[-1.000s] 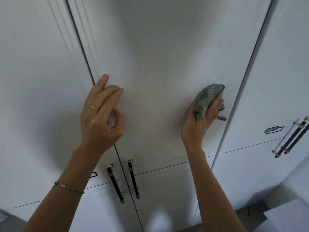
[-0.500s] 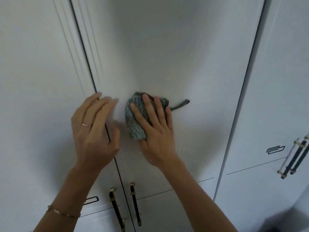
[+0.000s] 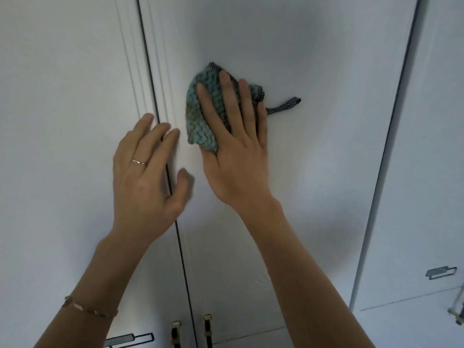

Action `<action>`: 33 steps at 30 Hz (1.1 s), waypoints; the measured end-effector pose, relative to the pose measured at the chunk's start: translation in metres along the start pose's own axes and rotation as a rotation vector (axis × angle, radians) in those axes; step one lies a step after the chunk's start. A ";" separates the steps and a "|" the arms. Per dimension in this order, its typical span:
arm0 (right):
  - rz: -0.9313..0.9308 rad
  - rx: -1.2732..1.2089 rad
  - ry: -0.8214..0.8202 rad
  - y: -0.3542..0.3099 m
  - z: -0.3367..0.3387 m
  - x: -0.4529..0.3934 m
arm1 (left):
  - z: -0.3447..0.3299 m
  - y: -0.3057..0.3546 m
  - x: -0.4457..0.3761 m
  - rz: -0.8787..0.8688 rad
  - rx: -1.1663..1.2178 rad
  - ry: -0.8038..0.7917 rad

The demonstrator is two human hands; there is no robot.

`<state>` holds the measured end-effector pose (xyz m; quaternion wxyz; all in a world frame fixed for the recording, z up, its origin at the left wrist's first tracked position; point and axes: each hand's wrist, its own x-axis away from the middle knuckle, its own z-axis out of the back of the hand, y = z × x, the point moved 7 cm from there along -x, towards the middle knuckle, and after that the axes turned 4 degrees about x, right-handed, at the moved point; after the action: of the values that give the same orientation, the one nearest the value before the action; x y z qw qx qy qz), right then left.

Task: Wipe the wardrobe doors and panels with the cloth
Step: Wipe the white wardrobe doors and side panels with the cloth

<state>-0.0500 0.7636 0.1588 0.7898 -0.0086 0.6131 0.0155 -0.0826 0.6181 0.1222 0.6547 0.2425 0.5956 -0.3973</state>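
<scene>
White left wardrobe door (image 3: 62,121), left hand (image 3: 145,177) flat across the door seam, fingers straight and holding nothing, teal knitted cloth (image 3: 200,114) pressed to the middle door (image 3: 326,172) under the flat-fingered right hand (image 3: 236,149), right door (image 3: 431,172) alongside

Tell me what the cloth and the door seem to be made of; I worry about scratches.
The cloth looks like soft, thick knitted or woven fabric, teal with a zigzag ribbed texture and a dark mesh-patterned edge and loop. The door under the right hand looks like painted or laminated board, white with a smooth matte finish and faint sheen; which one cannot be told.
</scene>
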 end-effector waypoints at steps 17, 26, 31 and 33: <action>0.063 -0.014 0.044 -0.017 0.011 -0.090 | 0.004 -0.004 -0.022 0.095 -0.065 -0.016; -0.185 0.012 0.021 0.096 0.047 -0.116 | 0.010 -0.005 -0.045 0.096 -0.063 0.095; -0.456 -0.110 0.141 0.172 0.081 -0.115 | 0.010 -0.004 -0.050 0.094 -0.045 0.105; -0.511 -0.132 0.157 0.176 0.080 -0.112 | 0.010 -0.004 -0.051 0.081 -0.039 0.101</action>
<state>-0.0069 0.9403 0.2883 0.7158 -0.2154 0.6482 -0.1451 -0.0788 0.6198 0.1745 0.6439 0.2735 0.6253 -0.3459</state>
